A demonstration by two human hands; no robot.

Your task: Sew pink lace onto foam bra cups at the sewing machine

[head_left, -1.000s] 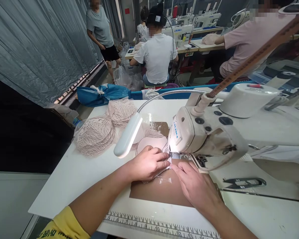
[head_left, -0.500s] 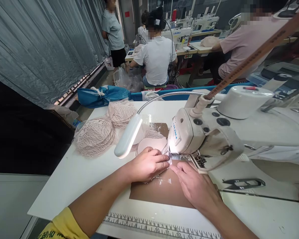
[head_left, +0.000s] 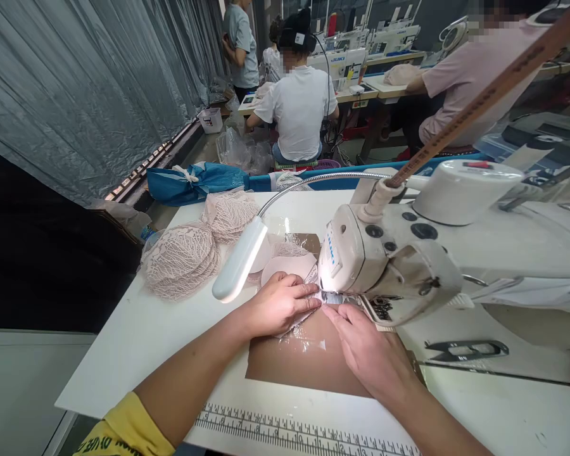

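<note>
Under the head of a white JUKI sewing machine lies a pale pink bra cup with lace on it. My left hand rests on its near edge, fingers together and curled over the fabric, just left of the needle area. From the right, my right hand pinches the fabric's edge close to the presser foot, thumb and forefinger nearly meeting the left fingertips. Both hands are over a brown sheet on the table. Much of the cup is hidden by my left hand and the machine head.
Stacked lace cups stand at the left, with another stack behind. A lit lamp hangs over the work. Thread snips lie at the right, a ruler strip along the front. Other people sit at machines beyond.
The fabric under my left hand has shifted slightly away from me, towards the needle, and the left hand moved a little with it. A standing person in the background has turned and moved right.
</note>
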